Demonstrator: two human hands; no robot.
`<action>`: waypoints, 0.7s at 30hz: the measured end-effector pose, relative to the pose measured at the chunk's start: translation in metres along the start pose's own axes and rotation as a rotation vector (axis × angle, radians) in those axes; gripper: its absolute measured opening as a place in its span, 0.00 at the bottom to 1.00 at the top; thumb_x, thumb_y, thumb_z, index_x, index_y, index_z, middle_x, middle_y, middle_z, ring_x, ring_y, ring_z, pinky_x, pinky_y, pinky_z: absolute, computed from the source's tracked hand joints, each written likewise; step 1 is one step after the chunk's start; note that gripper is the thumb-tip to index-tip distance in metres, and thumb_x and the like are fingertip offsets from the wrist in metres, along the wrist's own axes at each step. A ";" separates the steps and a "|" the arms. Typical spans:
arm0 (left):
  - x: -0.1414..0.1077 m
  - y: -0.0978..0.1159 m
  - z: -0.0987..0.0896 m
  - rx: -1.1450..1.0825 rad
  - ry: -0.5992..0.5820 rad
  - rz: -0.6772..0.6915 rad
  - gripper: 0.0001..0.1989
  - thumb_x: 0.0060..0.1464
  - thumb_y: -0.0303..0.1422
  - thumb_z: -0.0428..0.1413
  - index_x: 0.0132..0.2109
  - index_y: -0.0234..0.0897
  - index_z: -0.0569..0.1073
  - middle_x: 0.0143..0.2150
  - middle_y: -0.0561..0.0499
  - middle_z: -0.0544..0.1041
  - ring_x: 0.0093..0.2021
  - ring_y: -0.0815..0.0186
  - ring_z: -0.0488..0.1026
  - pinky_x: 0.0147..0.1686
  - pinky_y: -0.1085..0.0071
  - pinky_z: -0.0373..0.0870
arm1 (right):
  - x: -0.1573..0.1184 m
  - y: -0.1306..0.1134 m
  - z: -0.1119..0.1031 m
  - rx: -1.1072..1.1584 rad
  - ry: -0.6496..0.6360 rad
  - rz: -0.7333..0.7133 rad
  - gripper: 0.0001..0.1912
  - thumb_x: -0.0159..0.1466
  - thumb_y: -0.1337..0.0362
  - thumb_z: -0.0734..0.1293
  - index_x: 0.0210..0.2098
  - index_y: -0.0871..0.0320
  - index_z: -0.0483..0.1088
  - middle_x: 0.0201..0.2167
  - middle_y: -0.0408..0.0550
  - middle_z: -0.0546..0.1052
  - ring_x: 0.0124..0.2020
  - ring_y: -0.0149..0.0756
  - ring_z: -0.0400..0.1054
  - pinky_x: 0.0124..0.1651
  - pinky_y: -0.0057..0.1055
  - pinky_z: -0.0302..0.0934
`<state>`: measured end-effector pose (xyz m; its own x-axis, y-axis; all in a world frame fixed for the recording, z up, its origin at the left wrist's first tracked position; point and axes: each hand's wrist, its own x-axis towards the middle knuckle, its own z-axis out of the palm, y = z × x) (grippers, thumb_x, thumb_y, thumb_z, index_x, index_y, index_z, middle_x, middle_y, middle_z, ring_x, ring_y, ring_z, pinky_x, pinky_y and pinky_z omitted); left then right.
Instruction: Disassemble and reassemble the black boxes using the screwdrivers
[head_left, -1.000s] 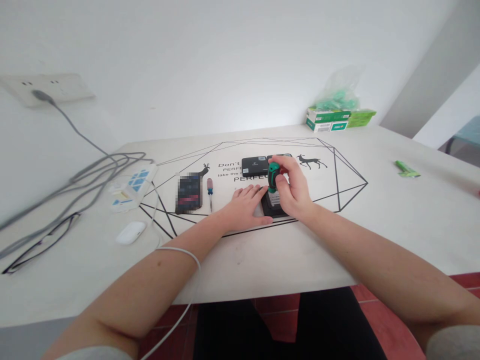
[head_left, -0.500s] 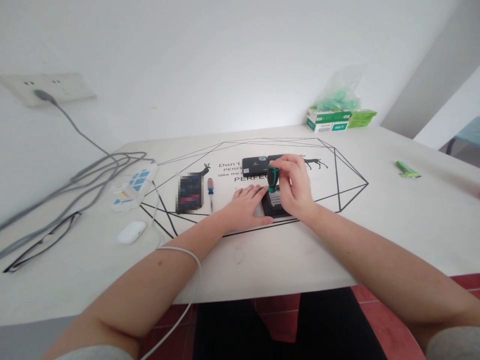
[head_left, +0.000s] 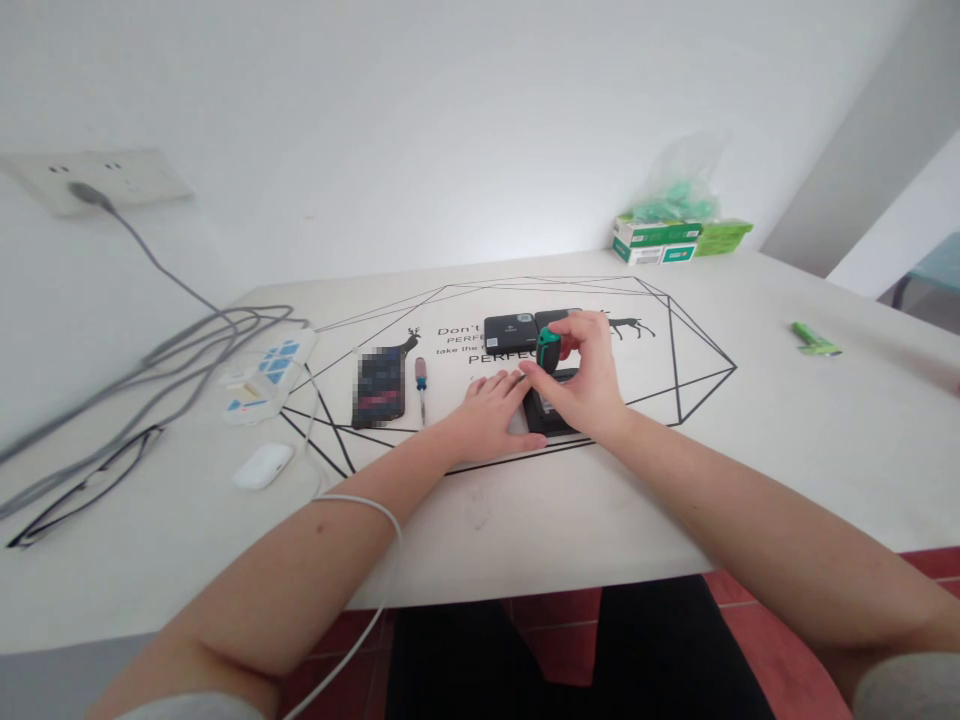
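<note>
My right hand [head_left: 587, 375] has its fingers around the handle of a green-and-black screwdriver [head_left: 549, 350], which stands roughly upright. Its thumb reaches out to the left, in front of the handle, and its tip is hidden. Below it lies a black rectangular device [head_left: 546, 422] with a silvery labelled part inside, partly covered by the hand. My left hand [head_left: 491, 418] rests flat against the device's left side, fingers stretched out. Just beyond are a black case [head_left: 510, 333] with a white label and a second black piece [head_left: 559, 317], partly hidden.
Left of my hands lie a small screwdriver [head_left: 421, 385] and a phone [head_left: 379, 387] with a blurred screen. Farther left are a power strip [head_left: 274, 375], grey cables, a white earphone case [head_left: 264, 466] and glasses [head_left: 86, 485]. Green-and-white boxes [head_left: 657, 235] stand at the back right.
My right thumb has swung left across the front of the screwdriver, and the fingers have shifted round its handle. The handle has turned slightly. My left hand stays in place.
</note>
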<state>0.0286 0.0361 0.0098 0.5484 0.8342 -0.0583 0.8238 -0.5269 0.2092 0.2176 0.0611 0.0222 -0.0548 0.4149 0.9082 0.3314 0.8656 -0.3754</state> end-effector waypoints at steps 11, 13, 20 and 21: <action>0.001 -0.002 0.002 0.019 -0.023 -0.034 0.55 0.62 0.67 0.48 0.80 0.35 0.45 0.82 0.30 0.47 0.81 0.38 0.44 0.75 0.39 0.42 | -0.007 0.000 -0.004 0.086 -0.074 0.016 0.27 0.70 0.69 0.60 0.67 0.50 0.61 0.56 0.55 0.75 0.53 0.46 0.75 0.50 0.47 0.76; 0.001 -0.003 0.004 0.025 -0.022 -0.031 0.55 0.62 0.68 0.47 0.81 0.36 0.44 0.82 0.31 0.47 0.81 0.39 0.44 0.76 0.40 0.42 | -0.007 -0.001 -0.005 0.099 -0.099 0.032 0.26 0.72 0.69 0.57 0.67 0.51 0.62 0.58 0.56 0.76 0.57 0.47 0.75 0.55 0.49 0.75; 0.001 -0.003 0.004 0.026 -0.024 -0.028 0.55 0.62 0.68 0.47 0.81 0.36 0.45 0.82 0.31 0.47 0.81 0.39 0.44 0.76 0.39 0.42 | -0.002 -0.003 -0.007 0.060 -0.088 -0.022 0.23 0.72 0.69 0.56 0.63 0.50 0.69 0.58 0.56 0.74 0.61 0.49 0.70 0.59 0.56 0.73; 0.001 -0.003 0.004 0.026 -0.026 -0.030 0.55 0.62 0.68 0.48 0.81 0.36 0.45 0.82 0.31 0.47 0.81 0.39 0.44 0.76 0.39 0.42 | -0.002 -0.003 -0.007 0.053 -0.073 -0.027 0.23 0.72 0.70 0.56 0.62 0.49 0.69 0.57 0.56 0.73 0.60 0.49 0.70 0.58 0.56 0.74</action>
<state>0.0272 0.0377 0.0054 0.5264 0.8455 -0.0897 0.8433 -0.5058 0.1818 0.2228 0.0557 0.0228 -0.1318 0.4088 0.9031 0.2787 0.8895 -0.3620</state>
